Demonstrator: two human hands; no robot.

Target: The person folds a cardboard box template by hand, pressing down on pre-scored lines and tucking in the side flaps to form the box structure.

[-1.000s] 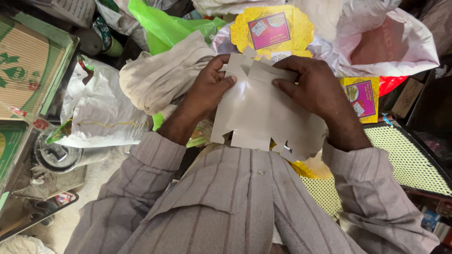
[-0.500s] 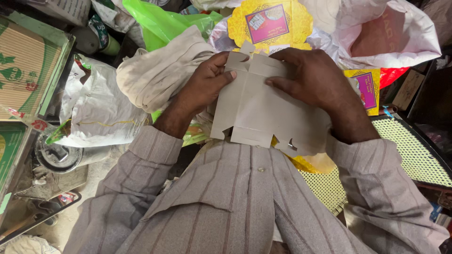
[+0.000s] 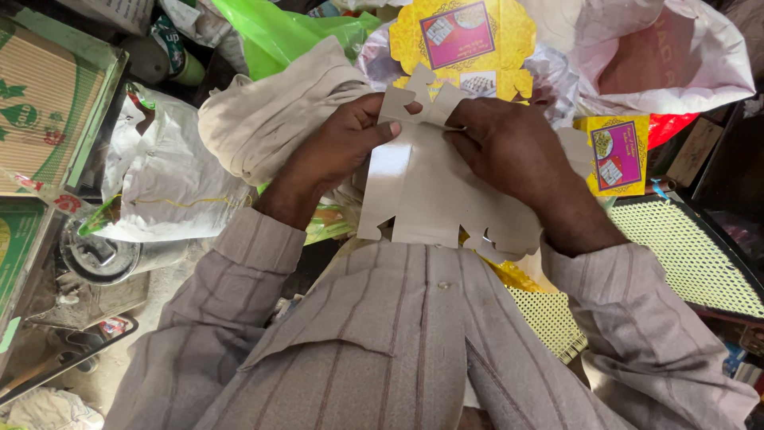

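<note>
The flat, die-cut grey-white cardboard box blank (image 3: 434, 187) was held up in front of the chest, over the striped shirt, its plain side facing the camera, probably so both hands could work its notched top flaps at once. The left hand (image 3: 338, 151) pinched the upper left edge, thumb (image 3: 380, 132) pressed across the front and the other fingers curled behind. The right hand (image 3: 509, 151) lay over the upper right part, fingers bent narrowly onto the top tab. The blank hung down from those grips, its lower edge free. Behind it lay a yellow printed box sheet with a magenta panel (image 3: 461, 36) among white plastic sacks (image 3: 171, 183).
</note>
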